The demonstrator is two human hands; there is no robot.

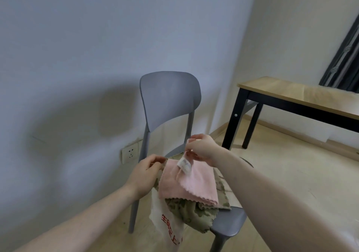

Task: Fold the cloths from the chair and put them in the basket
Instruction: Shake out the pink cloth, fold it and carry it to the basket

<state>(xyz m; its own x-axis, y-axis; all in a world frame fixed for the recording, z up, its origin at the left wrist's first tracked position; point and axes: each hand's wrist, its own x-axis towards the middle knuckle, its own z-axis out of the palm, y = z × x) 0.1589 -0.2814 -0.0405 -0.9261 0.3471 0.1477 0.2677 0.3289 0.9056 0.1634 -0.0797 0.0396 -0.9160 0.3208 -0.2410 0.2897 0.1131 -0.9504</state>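
Beyond both hands a grey chair point(171, 100) stands against the pale wall point(77, 47), its backrest rising above the fingers and its seat spreading under and below them. Off to the right of the right hand a wooden table point(303, 96) with black legs sits on the light floor point(291, 174), and a dark curtain point(345, 61) hangs above its far end. On the chair seat, under the hands, lies a camouflage-patterned cloth point(192, 214), bunched and spilling over the front edge. Below the left hand a white cloth point(167, 226) with red printing hangs off the seat towards the floor. On top of the patterned one lies a pink cloth point(186, 183), folded over with its scalloped edge showing, stretched between the two hands. The left hand point(144, 174) pinches its near-left corner with curled fingers. The right hand point(204, 148) pinches the top edge, lifted slightly, just above a small white label point(184, 165) sewn to the cloth. A wall socket point(130, 153) sits low on the wall just left of the left hand.
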